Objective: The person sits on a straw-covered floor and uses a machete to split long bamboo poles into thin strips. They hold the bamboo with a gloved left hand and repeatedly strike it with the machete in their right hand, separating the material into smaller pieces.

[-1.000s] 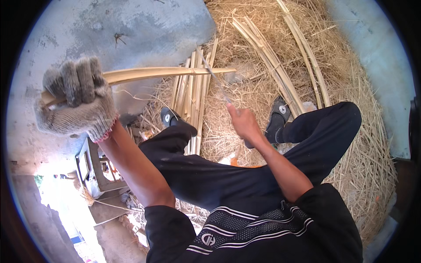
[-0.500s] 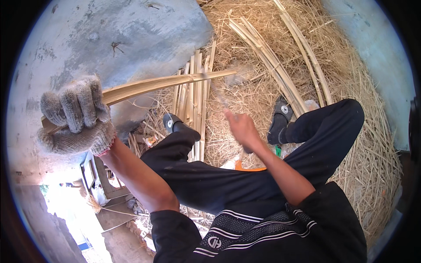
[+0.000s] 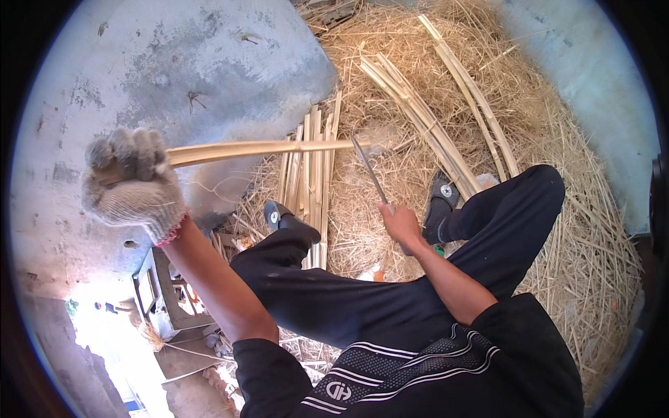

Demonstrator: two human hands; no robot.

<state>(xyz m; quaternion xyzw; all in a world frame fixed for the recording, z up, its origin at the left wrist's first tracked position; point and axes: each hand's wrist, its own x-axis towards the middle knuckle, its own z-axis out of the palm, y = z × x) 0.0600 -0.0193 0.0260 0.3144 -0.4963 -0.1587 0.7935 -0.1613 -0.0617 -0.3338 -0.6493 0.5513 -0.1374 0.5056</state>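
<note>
Gloved left hand (image 3: 132,182) clenched a bamboo strip (image 3: 265,148); right hand (image 3: 402,224) gripped a knife (image 3: 369,173) meeting the strip's far end.

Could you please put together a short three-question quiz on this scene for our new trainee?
1. True or false: the left hand wears a knit glove.
2. What does the right hand hold? A) a hammer B) a knife C) a brush
3. Fill in: the blade's tip meets the far end of the ______ strip gripped by the left hand.

Key: 1 true; 2 B; 3 bamboo.
</note>
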